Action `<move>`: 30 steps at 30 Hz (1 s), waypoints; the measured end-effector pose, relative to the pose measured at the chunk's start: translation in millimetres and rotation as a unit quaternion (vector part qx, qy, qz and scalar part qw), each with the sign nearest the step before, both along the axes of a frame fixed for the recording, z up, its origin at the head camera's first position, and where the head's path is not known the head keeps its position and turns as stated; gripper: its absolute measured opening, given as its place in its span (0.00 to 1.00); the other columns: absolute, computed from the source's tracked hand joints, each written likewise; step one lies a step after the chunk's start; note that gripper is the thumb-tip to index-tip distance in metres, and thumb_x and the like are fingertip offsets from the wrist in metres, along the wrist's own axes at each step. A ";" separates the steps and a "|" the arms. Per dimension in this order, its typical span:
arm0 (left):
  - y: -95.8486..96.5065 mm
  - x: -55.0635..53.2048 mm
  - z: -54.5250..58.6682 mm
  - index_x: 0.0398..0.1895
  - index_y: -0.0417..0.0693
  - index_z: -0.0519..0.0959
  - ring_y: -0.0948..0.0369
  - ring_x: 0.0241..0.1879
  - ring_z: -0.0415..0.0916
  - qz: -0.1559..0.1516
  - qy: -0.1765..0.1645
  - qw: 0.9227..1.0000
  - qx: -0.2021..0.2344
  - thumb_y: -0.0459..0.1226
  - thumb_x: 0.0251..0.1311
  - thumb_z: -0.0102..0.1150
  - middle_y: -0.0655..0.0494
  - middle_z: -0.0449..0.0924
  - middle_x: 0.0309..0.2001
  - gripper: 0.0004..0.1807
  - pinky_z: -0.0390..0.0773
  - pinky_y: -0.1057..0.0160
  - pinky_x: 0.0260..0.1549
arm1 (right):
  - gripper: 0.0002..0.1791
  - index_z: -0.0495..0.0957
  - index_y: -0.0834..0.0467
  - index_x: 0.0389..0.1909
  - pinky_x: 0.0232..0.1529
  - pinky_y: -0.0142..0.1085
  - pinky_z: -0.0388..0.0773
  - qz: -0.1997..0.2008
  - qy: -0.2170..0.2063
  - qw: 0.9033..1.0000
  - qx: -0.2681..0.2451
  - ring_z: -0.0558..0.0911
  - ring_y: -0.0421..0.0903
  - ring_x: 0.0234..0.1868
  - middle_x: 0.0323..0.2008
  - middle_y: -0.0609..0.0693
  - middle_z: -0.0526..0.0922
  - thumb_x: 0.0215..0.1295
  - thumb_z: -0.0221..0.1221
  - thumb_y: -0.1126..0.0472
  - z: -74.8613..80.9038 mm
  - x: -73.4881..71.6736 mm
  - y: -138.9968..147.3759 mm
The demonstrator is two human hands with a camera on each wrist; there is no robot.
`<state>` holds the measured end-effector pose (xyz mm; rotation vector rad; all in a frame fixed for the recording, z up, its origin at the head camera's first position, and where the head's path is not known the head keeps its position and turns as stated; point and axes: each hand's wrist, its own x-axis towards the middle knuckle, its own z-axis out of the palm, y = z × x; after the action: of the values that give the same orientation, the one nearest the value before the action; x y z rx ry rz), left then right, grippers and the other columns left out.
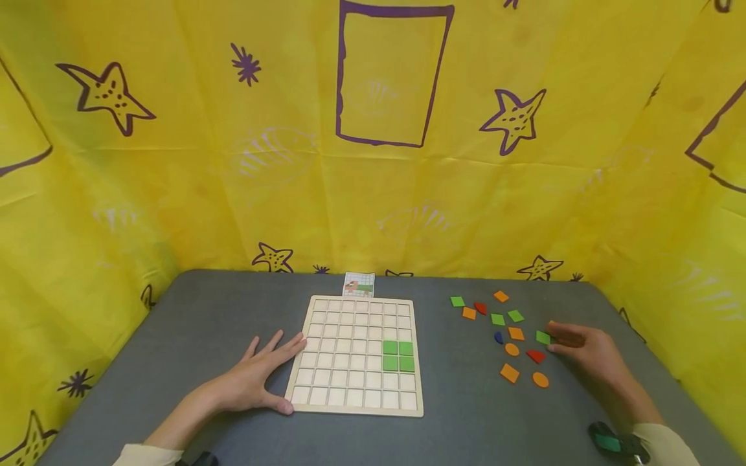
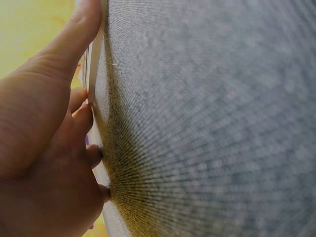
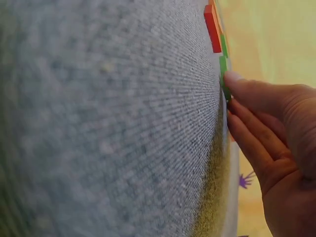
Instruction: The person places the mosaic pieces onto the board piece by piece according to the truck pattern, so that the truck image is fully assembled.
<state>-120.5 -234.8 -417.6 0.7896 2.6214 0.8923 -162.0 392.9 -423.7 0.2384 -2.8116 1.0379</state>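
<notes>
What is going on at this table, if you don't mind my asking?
A person is working with coloured tiles and a gridded board. The left hand rests against the board's left edge, while the right hand pinches a green tile among the loose pieces to the board's right. Four green squares form a block in the grid's two rightmost columns. A small picture card lies at the board's far edge.

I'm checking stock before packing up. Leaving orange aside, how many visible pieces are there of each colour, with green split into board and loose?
Green squares on the board: 4
Loose green pieces: 4
Red pieces: 2
Blue piece: 1
Total: 11
</notes>
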 end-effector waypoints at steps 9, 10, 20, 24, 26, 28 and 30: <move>-1.2 -0.2 0.5 0.77 0.49 0.54 0.35 0.74 0.31 0.004 -0.007 1.000 0.001 0.60 0.40 0.71 0.47 0.47 0.78 0.61 0.23 0.29 0.61 | 0.25 0.81 0.68 0.53 0.38 0.15 0.72 0.003 0.028 0.999 0.024 0.80 0.23 0.41 0.50 0.65 0.83 0.55 0.71 0.61 -2.5 -2.4 -1.2; -1.0 -0.4 0.1 0.77 0.49 0.54 0.35 0.74 0.31 0.004 -0.008 1.000 0.001 0.60 0.40 0.71 0.47 0.47 0.78 0.61 0.23 0.29 0.62 | 0.25 0.81 0.68 0.52 0.37 0.15 0.72 0.001 0.029 0.999 0.025 0.80 0.23 0.40 0.50 0.64 0.83 0.55 0.71 0.61 -2.6 -2.0 -1.3; -0.8 -0.5 -0.8 0.77 0.49 0.54 0.34 0.74 0.32 0.005 -0.008 1.000 0.002 0.60 0.40 0.71 0.46 0.47 0.77 0.61 0.23 0.29 0.61 | 0.22 0.83 0.64 0.50 0.38 0.13 0.68 -0.016 0.043 0.997 0.059 0.82 0.27 0.39 0.45 0.59 0.86 0.57 0.70 0.57 0.5 -0.2 -6.3; 0.4 -0.3 -0.5 0.77 0.48 0.55 0.34 0.74 0.32 0.007 -0.009 1.000 -0.002 0.60 0.39 0.72 0.47 0.47 0.77 0.61 0.23 0.29 0.61 | 0.21 0.83 0.62 0.51 0.38 0.16 0.70 -0.016 0.043 0.997 0.059 0.83 0.31 0.39 0.44 0.57 0.87 0.59 0.69 0.56 4.0 0.4 -10.5; 1.7 -0.5 -0.4 0.77 0.48 0.55 0.34 0.74 0.32 0.010 -0.008 1.000 -0.005 0.60 0.40 0.71 0.47 0.47 0.77 0.61 0.23 0.29 0.61 | 0.21 0.83 0.62 0.51 0.37 0.17 0.71 -0.013 0.044 0.997 0.059 0.83 0.33 0.39 0.44 0.56 0.87 0.59 0.69 0.56 6.6 0.6 -13.5; 3.0 -0.6 -0.1 0.77 0.48 0.55 0.34 0.74 0.32 0.013 -0.009 1.000 -0.007 0.61 0.39 0.72 0.47 0.48 0.77 0.61 0.23 0.29 0.61 | 0.20 0.84 0.62 0.50 0.38 0.17 0.72 -0.006 0.049 0.997 0.060 0.84 0.36 0.39 0.44 0.56 0.87 0.59 0.69 0.57 9.5 0.9 -17.4; 4.0 -0.5 0.3 0.77 0.48 0.55 0.34 0.74 0.32 0.015 -0.010 1.000 -0.009 0.60 0.39 0.72 0.47 0.48 0.77 0.61 0.23 0.28 0.61 | 0.20 0.83 0.62 0.50 0.39 0.18 0.73 0.002 0.051 0.997 0.056 0.86 0.40 0.40 0.44 0.57 0.87 0.59 0.69 0.58 12.4 1.2 -22.4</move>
<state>-121.0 -230.9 -417.4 0.7345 2.6263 0.8795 -160.8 370.5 -411.4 0.3008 -2.7808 0.8430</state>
